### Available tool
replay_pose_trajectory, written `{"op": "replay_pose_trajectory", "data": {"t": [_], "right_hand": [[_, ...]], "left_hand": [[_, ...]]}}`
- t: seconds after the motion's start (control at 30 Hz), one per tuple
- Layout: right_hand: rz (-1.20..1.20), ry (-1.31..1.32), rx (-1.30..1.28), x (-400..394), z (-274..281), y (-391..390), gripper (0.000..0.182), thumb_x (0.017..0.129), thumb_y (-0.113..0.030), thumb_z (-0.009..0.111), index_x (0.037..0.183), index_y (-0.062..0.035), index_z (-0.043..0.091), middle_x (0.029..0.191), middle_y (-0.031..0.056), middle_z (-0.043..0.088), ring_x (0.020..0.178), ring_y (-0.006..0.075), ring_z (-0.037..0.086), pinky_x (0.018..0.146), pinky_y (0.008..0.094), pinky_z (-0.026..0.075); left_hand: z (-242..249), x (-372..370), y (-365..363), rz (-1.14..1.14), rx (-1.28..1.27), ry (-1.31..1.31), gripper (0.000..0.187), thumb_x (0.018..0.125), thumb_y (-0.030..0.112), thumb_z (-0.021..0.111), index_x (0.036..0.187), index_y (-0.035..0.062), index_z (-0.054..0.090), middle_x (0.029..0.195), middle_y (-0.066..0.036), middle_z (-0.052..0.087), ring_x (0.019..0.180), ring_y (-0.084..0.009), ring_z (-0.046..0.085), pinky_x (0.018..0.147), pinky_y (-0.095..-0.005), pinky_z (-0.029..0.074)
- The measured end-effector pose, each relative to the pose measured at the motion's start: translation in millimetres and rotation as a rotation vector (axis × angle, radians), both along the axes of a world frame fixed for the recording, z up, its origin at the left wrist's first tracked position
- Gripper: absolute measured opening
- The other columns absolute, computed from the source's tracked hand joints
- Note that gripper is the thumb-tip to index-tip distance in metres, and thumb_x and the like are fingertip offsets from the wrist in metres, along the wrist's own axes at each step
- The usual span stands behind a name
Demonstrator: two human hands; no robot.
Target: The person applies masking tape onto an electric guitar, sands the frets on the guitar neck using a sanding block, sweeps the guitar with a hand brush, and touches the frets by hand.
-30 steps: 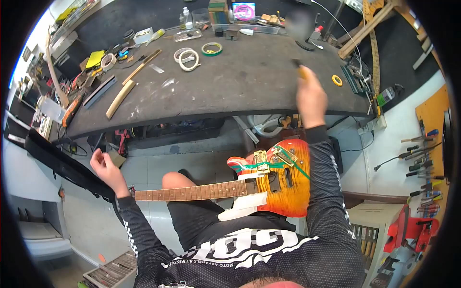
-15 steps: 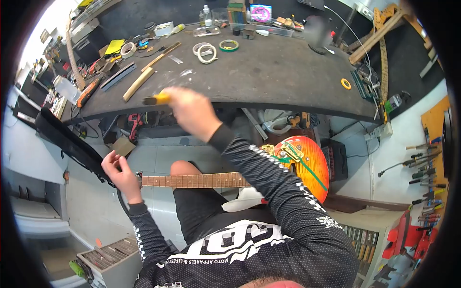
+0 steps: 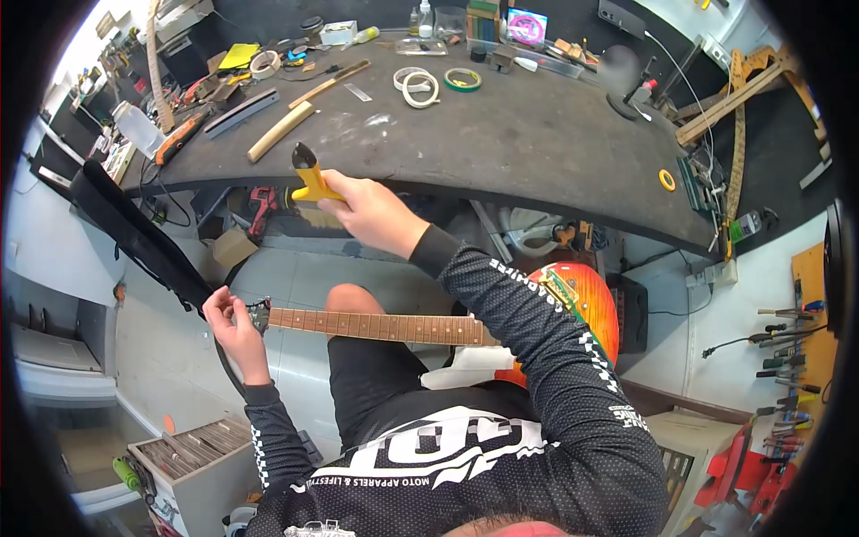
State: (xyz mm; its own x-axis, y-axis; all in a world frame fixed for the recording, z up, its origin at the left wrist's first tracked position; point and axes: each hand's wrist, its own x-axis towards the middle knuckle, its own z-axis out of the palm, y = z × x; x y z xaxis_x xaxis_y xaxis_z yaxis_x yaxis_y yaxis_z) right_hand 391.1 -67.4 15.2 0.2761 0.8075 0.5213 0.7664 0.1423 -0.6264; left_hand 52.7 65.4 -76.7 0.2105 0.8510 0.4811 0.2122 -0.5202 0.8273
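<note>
My right hand (image 3: 371, 210) is closed around a yellow tool (image 3: 315, 186) with a dark, rounded end pointing up, in front of the workbench edge. Across my lap lies an electric guitar, its fretted neck (image 3: 385, 327) pointing left. The orange-red sunburst body (image 3: 591, 295) carries strips of green tape and is partly hidden by my right sleeve. My left hand (image 3: 237, 327) is at the dark headstock (image 3: 259, 315), fingers curled and thumb close to them; I cannot tell what is between them.
The dark workbench (image 3: 501, 152) spans the front, with tape rolls (image 3: 420, 89), a wooden stick (image 3: 280, 132) and an orange cutter (image 3: 182, 137) on it. A black padded bag (image 3: 134, 228) stands left. Tools hang on a board (image 3: 796, 358) at right. A cardboard box (image 3: 234, 248) sits below the bench.
The yellow tool has turned so its dark end points up instead of left. My left hand has come closer to the headstock, and the whole view has shifted slightly.
</note>
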Motion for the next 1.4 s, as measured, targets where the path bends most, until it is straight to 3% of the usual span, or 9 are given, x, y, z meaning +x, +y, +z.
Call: {"op": "replay_pose_trajectory", "data": {"t": [0.1, 0.23, 0.33, 0.43, 0.53, 0.7, 0.9, 1.1, 1.4], "right_hand": [[-0.145, -0.388, 0.334, 34, 5, -13, 0.032, 0.102, -0.007, 0.071, 0.133, -0.0071, 0.076, 0.125, 0.0184, 0.083, 0.111, 0.0385, 0.081, 0.095, 0.0485, 0.066], [-0.596, -0.397, 0.126, 81, -12, -18, 0.030, 0.099, -0.007, 0.067, 0.127, -0.0065, 0.077, 0.120, 0.0169, 0.082, 0.116, 0.0358, 0.080, 0.100, 0.0479, 0.065], [-0.268, -0.636, 0.240, 36, -54, 20, 0.026, 0.099, -0.009, 0.069, 0.124, -0.0073, 0.076, 0.116, 0.0144, 0.080, 0.112, 0.0366, 0.079, 0.100, 0.0487, 0.063], [0.059, -0.194, -0.102, 7, -3, 32, 0.031, 0.101, -0.011, 0.069, 0.131, -0.0087, 0.072, 0.124, 0.0132, 0.077, 0.114, 0.0354, 0.078, 0.095, 0.0490, 0.063], [-0.010, -0.450, 0.376, 13, 3, 60, 0.031, 0.103, -0.015, 0.069, 0.133, -0.0113, 0.069, 0.115, 0.0126, 0.079, 0.109, 0.0360, 0.079, 0.090, 0.0509, 0.064], [0.344, -0.365, -0.211, -4, -48, 42, 0.025, 0.105, -0.016, 0.068, 0.130, -0.0160, 0.071, 0.109, 0.0106, 0.079, 0.101, 0.0334, 0.081, 0.085, 0.0517, 0.064], [-0.075, -0.516, 0.302, -14, -17, 37, 0.033, 0.098, -0.013, 0.069, 0.131, -0.0143, 0.072, 0.124, 0.0101, 0.075, 0.130, 0.0326, 0.069, 0.115, 0.0483, 0.053], [0.357, 0.318, -0.139, 10, -30, 45, 0.041, 0.112, -0.020, 0.070, 0.150, -0.0074, 0.065, 0.136, 0.0221, 0.077, 0.123, 0.0443, 0.074, 0.108, 0.0501, 0.059], [-0.717, -0.217, 0.079, 101, 12, -131, 0.035, 0.113, -0.018, 0.070, 0.146, -0.0057, 0.070, 0.126, 0.0247, 0.081, 0.107, 0.0458, 0.080, 0.087, 0.0494, 0.064]], "left_hand": [[0, 5, 6, -0.026, 0.002, -0.006, 0.026, 0.111, -0.002, 0.063, 0.137, 0.0014, 0.066, 0.129, -0.006, 0.061, 0.110, -0.0161, 0.064, 0.097, -0.0333, 0.054], [-11, 8, -3, -0.043, -0.045, -0.037, 0.025, 0.111, -0.003, 0.063, 0.136, 0.0018, 0.066, 0.127, -0.006, 0.060, 0.109, -0.0151, 0.063, 0.096, -0.0329, 0.054], [-21, 31, -12, -0.115, -0.149, -0.158, 0.025, 0.111, -0.004, 0.063, 0.134, 0.0020, 0.067, 0.126, -0.006, 0.061, 0.108, -0.0158, 0.063, 0.095, -0.0335, 0.054], [-11, 51, -25, -0.149, 0.009, 0.008, 0.026, 0.109, -0.005, 0.063, 0.134, 0.0026, 0.067, 0.126, -0.007, 0.061, 0.107, -0.0177, 0.063, 0.095, -0.0343, 0.053], [-2, 56, -36, -0.170, 0.075, 0.076, 0.026, 0.109, -0.004, 0.063, 0.134, 0.0027, 0.066, 0.130, -0.006, 0.060, 0.110, -0.0167, 0.063, 0.098, -0.0332, 0.053], [-13, 47, -36, -0.156, 0.032, 0.076, 0.026, 0.109, -0.004, 0.064, 0.134, 0.0036, 0.066, 0.130, -0.005, 0.060, 0.112, -0.0159, 0.063, 0.099, -0.0337, 0.053], [-17, 41, -35, -0.143, 0.021, 0.058, 0.026, 0.107, -0.007, 0.064, 0.131, 0.0016, 0.068, 0.130, -0.009, 0.061, 0.108, -0.0190, 0.062, 0.095, -0.0340, 0.053], [-9, 48, -42, -0.157, 0.052, 0.062, 0.024, 0.107, -0.006, 0.064, 0.129, 0.0027, 0.069, 0.129, -0.008, 0.062, 0.108, -0.0192, 0.065, 0.096, -0.0347, 0.055], [-5, 27, -36, -0.121, 0.143, 0.111, 0.025, 0.105, -0.008, 0.064, 0.128, 0.0016, 0.069, 0.126, -0.011, 0.062, 0.107, -0.0220, 0.066, 0.097, -0.0358, 0.057]]}}
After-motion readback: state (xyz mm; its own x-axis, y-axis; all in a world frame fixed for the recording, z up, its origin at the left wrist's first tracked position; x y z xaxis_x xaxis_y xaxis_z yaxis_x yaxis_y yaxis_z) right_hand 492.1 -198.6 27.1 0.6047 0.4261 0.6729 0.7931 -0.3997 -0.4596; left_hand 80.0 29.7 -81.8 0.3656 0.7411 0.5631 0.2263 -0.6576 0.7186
